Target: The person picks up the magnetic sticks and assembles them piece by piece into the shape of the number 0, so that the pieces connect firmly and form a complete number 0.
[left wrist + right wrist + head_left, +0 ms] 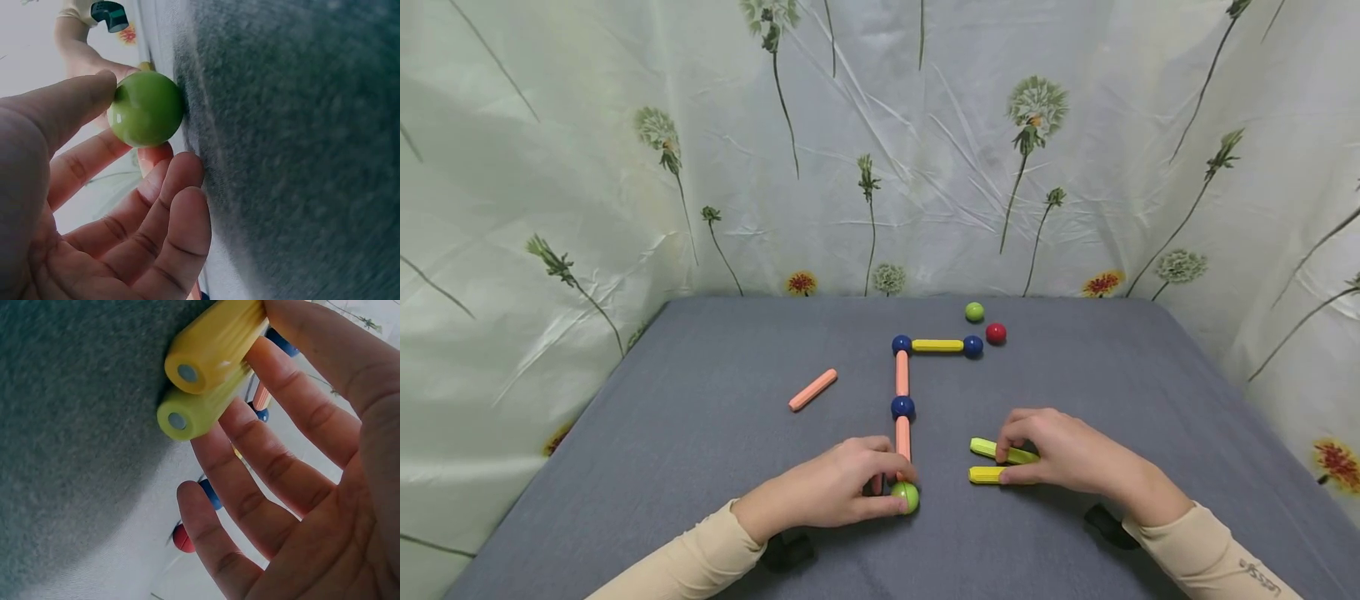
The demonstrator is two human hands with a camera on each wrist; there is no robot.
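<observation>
My left hand [850, 483] pinches a green ball [147, 109] between thumb and fingers, at the near end of a line of toy building sticks and balls. That line has a near pink stick [903, 437], a blue ball [902, 407], a far pink stick [902, 372] and a corner blue ball [902, 344]. On the right, my right hand [1056, 446] pinches a yellow stick [209, 353] with thumb and index finger. A lime stick [194, 412] lies right beside it, close to the other fingertips. Both sticks show a silver disc in the end.
From the corner ball a farther yellow stick [937, 346] runs right to an end blue ball [973, 347]. Near it sit a red ball [996, 334] and another green ball [974, 312]. A loose pink stick [812, 390] lies left on the grey tabletop [700, 417]. Behind hangs a flowered curtain [940, 233].
</observation>
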